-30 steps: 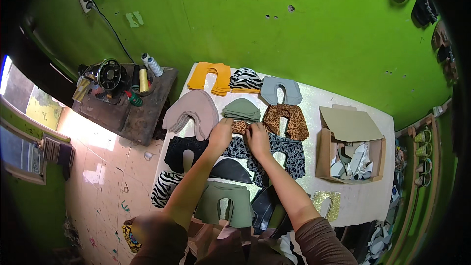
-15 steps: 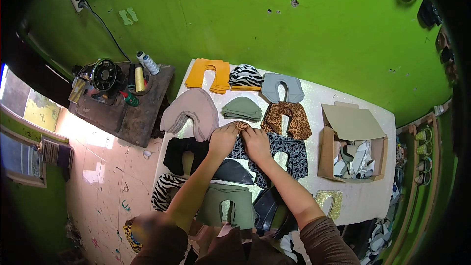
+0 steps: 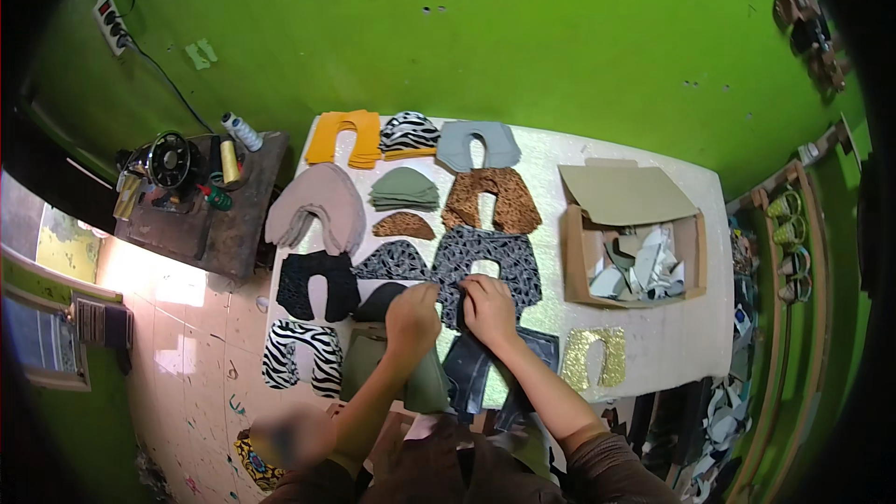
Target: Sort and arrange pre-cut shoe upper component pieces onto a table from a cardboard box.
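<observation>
On the white table, my left hand [image 3: 413, 319] is closed, thumb and fingers drawn together, over the right end of a black half-moon piece [image 3: 378, 302]. Beside it, the curled fingers of my right hand [image 3: 489, 310] rest over the lower part of a black-and-grey patterned U-shaped stack [image 3: 509, 257]. What either hand grips, if anything, is hidden. Just beyond lies a matching patterned half-moon [image 3: 390, 259], and past that a leopard-print half-moon [image 3: 403, 225]. Under my forearms are olive-green U-shaped pieces [image 3: 425, 381] and shiny black ones [image 3: 467, 369].
More cut stacks lie around: pink [image 3: 317, 196], orange [image 3: 322, 140], grey [image 3: 495, 145], zebra-print [image 3: 327, 355] and gold glitter [image 3: 605, 355]. An open cardboard box [image 3: 579, 266] holds scraps at the right. A sewing machine [image 3: 170, 163] stands on a side table at the left.
Both hands have drawn back toward me from the leopard-print half-moon, which now lies uncovered. The patterned half-moon is also in full view. The whole view has shifted slightly.
</observation>
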A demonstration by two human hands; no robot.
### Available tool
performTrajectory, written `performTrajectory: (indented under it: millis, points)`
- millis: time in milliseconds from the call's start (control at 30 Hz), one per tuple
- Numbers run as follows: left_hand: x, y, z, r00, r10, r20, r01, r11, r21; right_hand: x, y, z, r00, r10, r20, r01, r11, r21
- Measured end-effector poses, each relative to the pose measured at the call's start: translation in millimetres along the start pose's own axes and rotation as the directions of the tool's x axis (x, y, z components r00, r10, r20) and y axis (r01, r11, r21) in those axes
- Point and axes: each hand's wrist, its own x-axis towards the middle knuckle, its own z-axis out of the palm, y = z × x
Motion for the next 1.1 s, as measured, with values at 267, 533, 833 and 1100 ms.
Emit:
performTrajectory:
  millis: [267, 533, 833, 1100]
  points:
    - [3, 107, 34, 0.994, 0.064, 0.086, -0.054, 0.991, -0.119, -39, 32, -76, 0.992, 0.039, -0.121, -0.035, 0.999, 0.038]
    - [24, 211, 76, 0.993, 0.116, 0.015, -0.113, 0.984, -0.141, -64, 89, -177, 0.988, -0.009, -0.151, 0.037, 0.983, 0.18]
    - [70, 271, 136, 0.975, 0.106, 0.195, -0.07, 0.98, -0.187, -43, 205, -261, 0.919, -0.286, 0.273, 0.294, 0.956, 0.012]
    - [109, 256, 152, 0.991, -0.043, 0.128, 0.048, 0.998, -0.04, -14, 272, -290, 0.821, -0.068, 0.567, 0.283, 0.911, -0.301]
